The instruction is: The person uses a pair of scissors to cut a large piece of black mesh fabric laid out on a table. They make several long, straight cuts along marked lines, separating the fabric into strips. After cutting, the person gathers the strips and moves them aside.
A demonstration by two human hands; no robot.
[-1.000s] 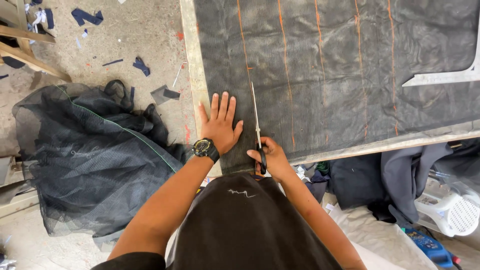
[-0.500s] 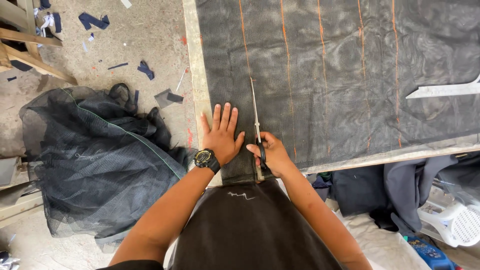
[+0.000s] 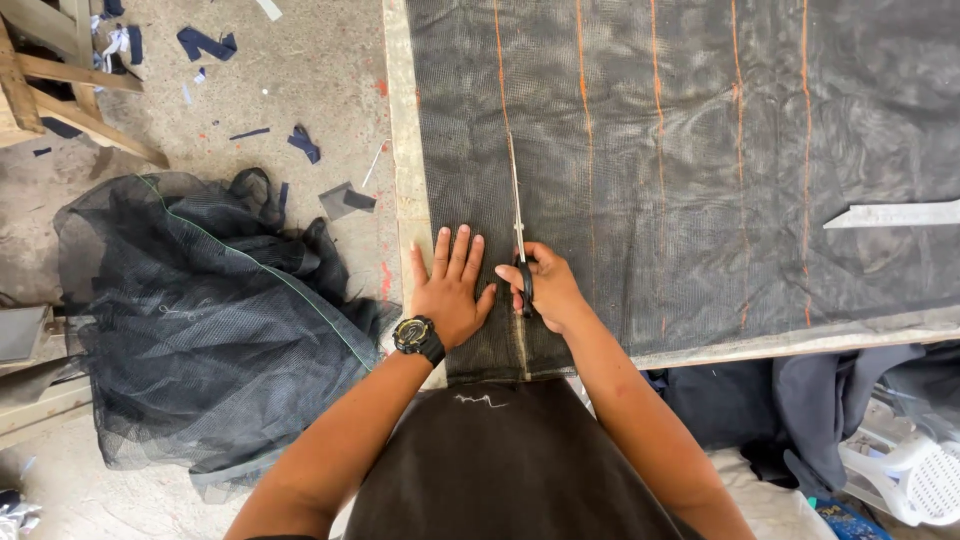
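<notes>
**Mid-cut along the first orange line, scissors near the front edge**

Head view:

- Your right hand [image 3: 545, 290] is closed around the handles of the scissors [image 3: 519, 235]. The long blades point away from you and lie on the leftmost orange chalk line [image 3: 500, 80]. I can't tell whether the blades are parted or shut; they read as one thin sliver.
- Your left hand [image 3: 450, 290] lies flat and open, fingers spread, pressing the black mesh fabric [image 3: 700, 150] just left of the blades. It grips nothing. The wristwatch [image 3: 418, 338] sits at the table's front edge.
- Step, as I judge it: slitting a strip off the mesh along that line, with most of the line ahead uncut.
- Next move calls for: blades kept on the chalk, and the flat hand walked forward beside the cut so the mesh stays taut. Keep its fingers left of the blades, because they are close.
- Edges: the wooden table edge [image 3: 400, 150] runs just left of your left hand, so the strip is narrow and there is little room to press on that side. The front edge is right at your waist.
- Open room: the mesh to the right is bare, with more orange lines, out to the metal ruler [image 3: 890, 214], which lies well apart from the cut. Forward along the line nothing is in the way.
- Off the table: a bunched pile of black netting [image 3: 200, 320] on the floor at your left, with fabric scraps [image 3: 300, 140] beyond it.
</notes>
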